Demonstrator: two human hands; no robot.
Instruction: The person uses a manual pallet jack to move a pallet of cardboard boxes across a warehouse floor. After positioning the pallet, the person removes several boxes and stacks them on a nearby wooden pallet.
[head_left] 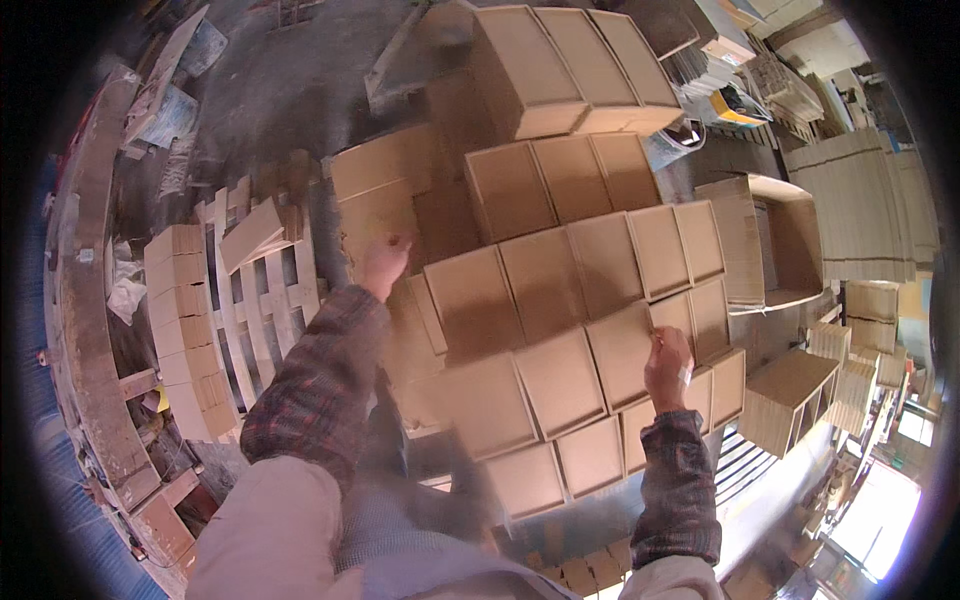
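Brown cardboard boxes (542, 275) with raised rims stand in stepped rows in front of me. My left hand (385, 266) is over flat cardboard (375, 170) to the left of the rows. Its fingers look curled together, and whatever may be in them does not show. Over the rows, to the right, is my right hand (668, 368), its fingers pinched together near the edge between two boxes. Anything in that pinch is too small to name. The nearest boxes at the left of the front row are partly blurred.
A wooden pallet (262, 300) lies at the left, beside a stack of folded cardboard (187, 335). On the right are an open carton (735, 240), a divided box (790, 400) and tall stacks of flat cardboard (850, 205). A bucket (672, 145) stands behind the rows.
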